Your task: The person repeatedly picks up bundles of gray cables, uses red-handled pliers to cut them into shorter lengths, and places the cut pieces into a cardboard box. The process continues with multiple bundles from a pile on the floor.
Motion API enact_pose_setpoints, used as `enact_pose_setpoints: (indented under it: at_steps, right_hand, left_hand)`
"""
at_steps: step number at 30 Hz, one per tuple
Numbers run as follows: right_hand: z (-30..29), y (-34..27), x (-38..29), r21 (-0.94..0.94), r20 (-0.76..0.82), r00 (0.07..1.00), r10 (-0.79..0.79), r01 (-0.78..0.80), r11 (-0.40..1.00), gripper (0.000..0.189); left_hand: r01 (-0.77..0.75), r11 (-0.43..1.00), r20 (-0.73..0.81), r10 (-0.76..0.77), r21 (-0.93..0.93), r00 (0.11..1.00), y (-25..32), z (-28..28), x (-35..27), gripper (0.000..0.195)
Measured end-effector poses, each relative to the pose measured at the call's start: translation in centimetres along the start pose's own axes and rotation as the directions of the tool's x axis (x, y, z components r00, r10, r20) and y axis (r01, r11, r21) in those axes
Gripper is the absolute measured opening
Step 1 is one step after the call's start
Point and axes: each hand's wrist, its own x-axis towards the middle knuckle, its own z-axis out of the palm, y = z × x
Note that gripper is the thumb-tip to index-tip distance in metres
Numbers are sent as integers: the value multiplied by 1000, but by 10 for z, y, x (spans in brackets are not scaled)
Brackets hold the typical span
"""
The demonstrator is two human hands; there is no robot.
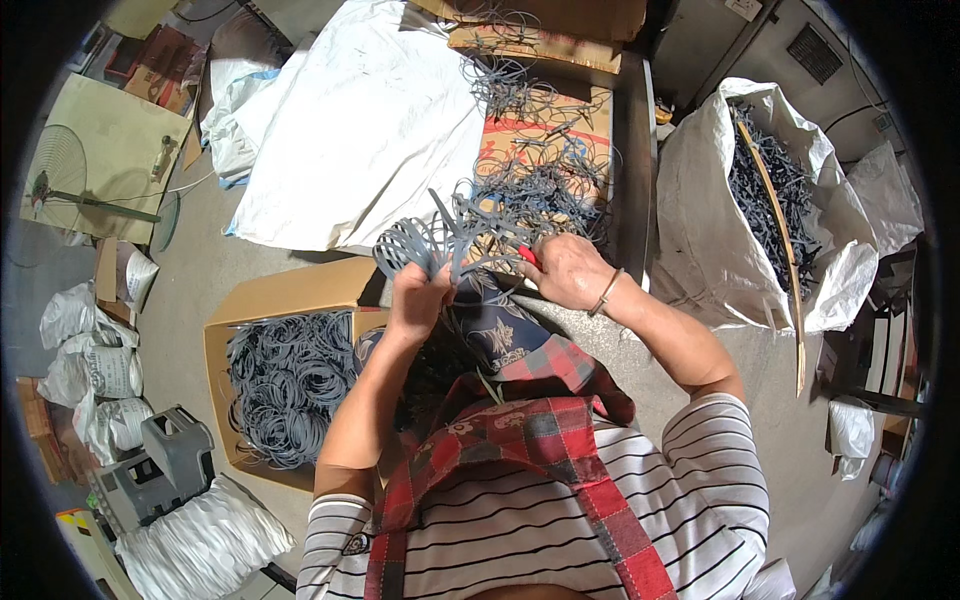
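My left hand (421, 298) is closed around a bundle of looped grey rubber or plastic rings (405, 247), whose loose ends fan out above the fist. To its right, my right hand (566, 270) grips a small red-handled tool (529, 256); its tip is hard to make out among the grey strands. Beyond both hands, a tangle of grey rings and strips (544, 195) lies on a printed cardboard sheet (600, 135). Coiled grey rings (292, 390) fill an open cardboard box (281, 289) at the lower left of my hands.
A large white woven sheet (360, 135) lies at the upper left. On the right, a white woven sack (690, 217) holds short dark pieces (772, 195) and a long wooden strip (780, 232). A fan (60, 176), grey plastic crates (150, 472) and white bags (112, 367) stand farther left.
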Motion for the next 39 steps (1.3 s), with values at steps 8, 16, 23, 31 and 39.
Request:
enact_pose_setpoints:
  at_steps: [8, 16, 23, 31, 39]
  right_hand:
    - [6, 7, -14, 46, -200, 980, 18, -9, 999, 32]
    - [-7, 1, -19, -349, -273, 887, -372, 269, 898, 16]
    - [-20, -7, -20, -457, -149, 909, -388, 285, 843, 17]
    - [-25, -9, -22, -505, -109, 908, -405, 300, 809, 14]
    - [-18, -3, -24, -491, -91, 909, -406, 314, 812, 15]
  left_hand:
    - [14, 1000, -8, -14, 23, 1000, 2, 2, 1, 19]
    - [7, 999, 31, -6, -37, 1000, 13, 9, -1, 14]
    - [-50, 995, -12, 51, 85, 999, 13, 13, -3, 8]
    - [-72, 980, -21, 78, 185, 997, 23, 21, -7, 8]
    - [-10, 1000, -75, 10, 0, 997, 15, 24, -7, 12]
